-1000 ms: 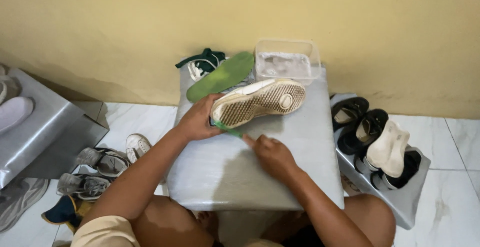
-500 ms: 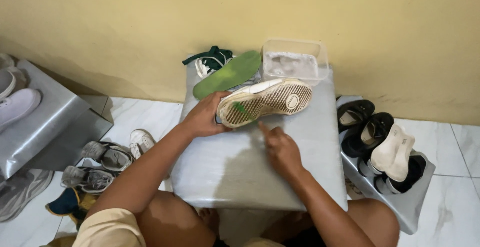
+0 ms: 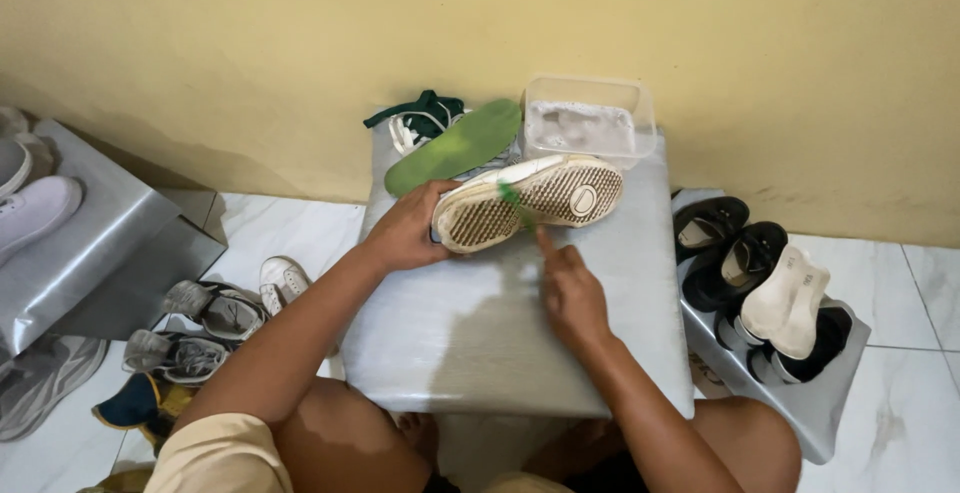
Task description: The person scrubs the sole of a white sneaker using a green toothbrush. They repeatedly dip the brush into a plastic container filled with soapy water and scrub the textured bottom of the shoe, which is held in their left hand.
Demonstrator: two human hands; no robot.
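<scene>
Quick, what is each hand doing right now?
Left hand: closed on the shoe, sole up.
Right hand: holds a green brush against the sole.

Shoe sole (image 3: 530, 203) ribbed rubber, grubby; tub (image 3: 588, 118) clear plastic; floor tiles (image 3: 900, 423) glossy marble-look

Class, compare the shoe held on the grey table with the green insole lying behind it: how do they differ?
The shoe is pale with a patterned tan sole turned to the camera; the insole is flat, thin and plain green. The left hand holds the shoe on its side, while the insole lies free. Both rest on the table and share a foot shape.
</scene>
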